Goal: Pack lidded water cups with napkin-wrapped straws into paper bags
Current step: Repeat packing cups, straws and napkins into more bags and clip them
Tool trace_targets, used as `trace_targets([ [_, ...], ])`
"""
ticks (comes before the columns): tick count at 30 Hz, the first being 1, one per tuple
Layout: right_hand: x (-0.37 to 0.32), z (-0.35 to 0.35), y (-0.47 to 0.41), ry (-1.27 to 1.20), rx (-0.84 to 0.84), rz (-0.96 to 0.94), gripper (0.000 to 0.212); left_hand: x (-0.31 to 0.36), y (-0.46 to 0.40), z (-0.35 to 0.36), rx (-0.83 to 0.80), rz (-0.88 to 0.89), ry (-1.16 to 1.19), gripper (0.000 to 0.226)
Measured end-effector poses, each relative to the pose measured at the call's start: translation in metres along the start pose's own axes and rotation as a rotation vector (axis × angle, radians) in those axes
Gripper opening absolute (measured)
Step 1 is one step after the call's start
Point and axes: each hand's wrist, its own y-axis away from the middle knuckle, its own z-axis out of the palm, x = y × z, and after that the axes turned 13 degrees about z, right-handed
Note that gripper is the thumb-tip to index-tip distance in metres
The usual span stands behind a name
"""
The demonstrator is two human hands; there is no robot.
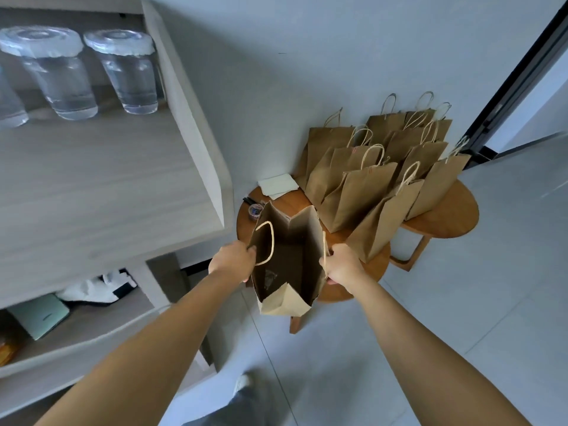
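The open paper bag [287,259] is gripped by left hand [232,261] at nine o'clock and right hand [341,264] at three; its mouth should be kept spread wide.

Pale wall [307,56], grey tiled floor [507,256]

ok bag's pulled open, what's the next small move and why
Probably let the left hand go and reach for a lidded cup on the shelf, while the right hand steadies the open bag: the bag looks empty and no cup is in hand.
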Motion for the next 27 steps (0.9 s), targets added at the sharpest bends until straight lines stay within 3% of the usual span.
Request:
trace_targets([
  [10,-0.069,-0.003,-0.102,0.053,-0.131,0.080,0.025,0.015,-0.109,0.014,-0.016,-0.076,-0.238,0.042],
  [15,-0.073,0.002,-0.134,0.083,-0.209,0.088,0.022,0.012,-0.123,0.035,0.000,-0.160,-0.179,0.045],
  [21,-0.072,0.004,-0.152,0.108,-0.177,0.032,0.014,0.021,-0.134,0.036,0.030,-0.193,-0.148,0.049],
  [27,-0.070,-0.004,-0.151,0.074,-0.183,-0.073,0.027,0.029,-0.127,0.039,0.054,-0.180,-0.156,0.051],
])
